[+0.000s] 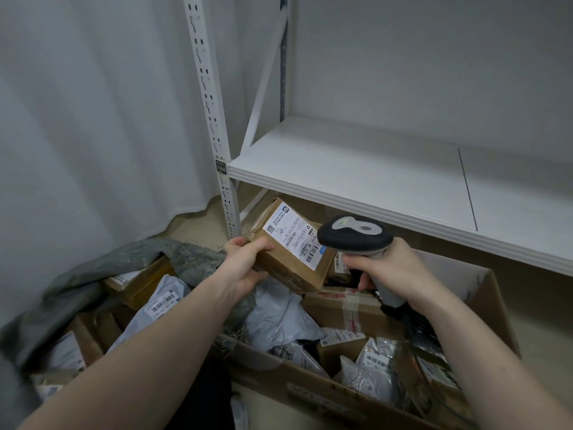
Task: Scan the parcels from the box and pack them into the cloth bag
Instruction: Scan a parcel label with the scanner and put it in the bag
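Note:
My left hand [245, 262] grips the near left end of a brown cardboard parcel [288, 246], held in the air with its white shipping label facing up. My right hand [387, 268] holds a black and grey barcode scanner [355, 232] by its handle, its head right beside the parcel's label. Below them stands a large open cardboard box [483, 293] holding several cardboard parcels and grey plastic mailers. To the left lies the grey cloth bag [102, 265], open, with several parcels inside.
A white metal shelf [372, 169] juts out just above and behind the box. Its perforated upright post [214, 119] stands behind the parcel. White curtain-like sheeting [93, 103] hangs at the left down to the beige floor.

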